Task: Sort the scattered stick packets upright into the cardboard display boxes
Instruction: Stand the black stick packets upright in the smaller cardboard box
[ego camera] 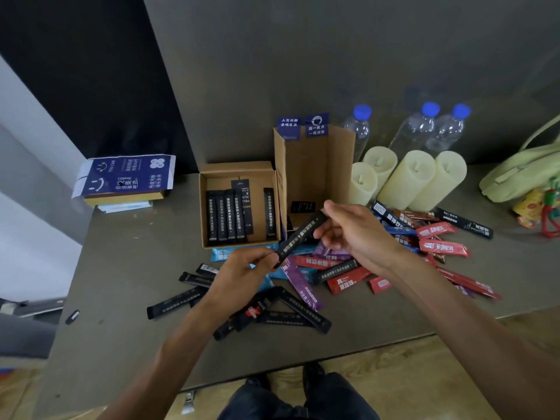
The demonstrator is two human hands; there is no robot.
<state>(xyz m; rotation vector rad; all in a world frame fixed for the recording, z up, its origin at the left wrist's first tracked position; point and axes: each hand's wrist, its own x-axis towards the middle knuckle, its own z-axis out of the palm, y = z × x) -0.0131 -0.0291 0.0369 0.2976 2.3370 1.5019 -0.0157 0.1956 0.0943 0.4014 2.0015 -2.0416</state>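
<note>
On the table (121,298), a low box (212,177) with packets (225,215) inside touches a tall box (321,165) at its three o'clock, with candles (406,177) beyond that, bottles (415,128) behind them, loose packets (303,310) at six, a bag (521,174) at two and a stack of boxes (124,180) at nine.

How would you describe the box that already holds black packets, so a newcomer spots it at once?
On the grey table, look to the back edge, just left of the tall open carton. There sits the low square cardboard box. Unlike its tall neighbour, it is shallow and holds a row of black stick packets.
</note>
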